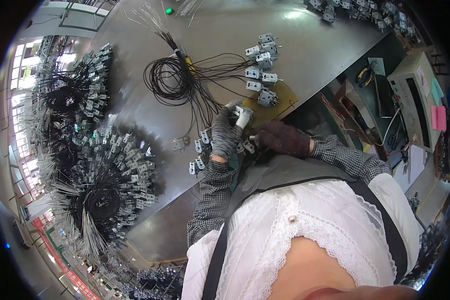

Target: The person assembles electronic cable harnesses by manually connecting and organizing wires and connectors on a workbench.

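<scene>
My left hand (225, 132), in a grey knit glove, closes around a small silver boxy metal unit (239, 110) at the table's near edge. My right hand (284, 139), in a dark maroon glove, is just right of it with curled fingers. Another metal unit (247, 146) shows by its fingertips; what they grip is hidden. Several like units (263, 60) lie in a cluster beyond my hands, on and beside a yellow-brown pad (282, 100). Thin dark leads run from them to a coiled bundle (167, 80) tied with yellow. More units (199, 150) lie left of my left hand.
Large heaps of coiled leads with metal units (105, 195) stand along the left. The metal table (220, 30) bears more units (355, 7) at the far right and a green round piece (169, 11). A beige instrument box (415, 95) and pliers (363, 75) are on the right.
</scene>
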Available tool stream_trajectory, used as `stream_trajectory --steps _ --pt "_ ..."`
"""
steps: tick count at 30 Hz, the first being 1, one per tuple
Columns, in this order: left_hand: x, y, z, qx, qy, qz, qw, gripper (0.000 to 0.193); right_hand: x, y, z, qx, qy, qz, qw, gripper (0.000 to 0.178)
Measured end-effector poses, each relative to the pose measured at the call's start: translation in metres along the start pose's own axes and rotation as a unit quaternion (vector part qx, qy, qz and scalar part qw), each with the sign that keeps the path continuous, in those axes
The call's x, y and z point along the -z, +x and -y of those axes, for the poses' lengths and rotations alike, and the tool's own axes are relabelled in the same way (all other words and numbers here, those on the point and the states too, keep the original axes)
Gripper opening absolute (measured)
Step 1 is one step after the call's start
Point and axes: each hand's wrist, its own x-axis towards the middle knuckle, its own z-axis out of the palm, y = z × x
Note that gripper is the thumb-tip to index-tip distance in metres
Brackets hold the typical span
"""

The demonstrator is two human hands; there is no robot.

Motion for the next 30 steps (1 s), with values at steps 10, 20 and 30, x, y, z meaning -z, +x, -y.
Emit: stream_trajectory --steps 10,20,30 --pt "-0.008 0.005 0.0 -0.018 0.222 0.026 0.974 0.046 -0.035 0.01 -0.012 0.018 0.124 0.164 0.978 0.036" --pt "-0.012 -0.002 0.036 -0.054 0.011 -0.037 0.998 0.039 0.032 0.013 0.009 -0.138 0.114 0.018 0.984 0.03" --pt "-0.016 0.001 0.035 -0.123 -0.018 -0.045 0.991 0.038 0.037 0.019 0.015 -0.18 0.017 -0.075 0.981 0.026"
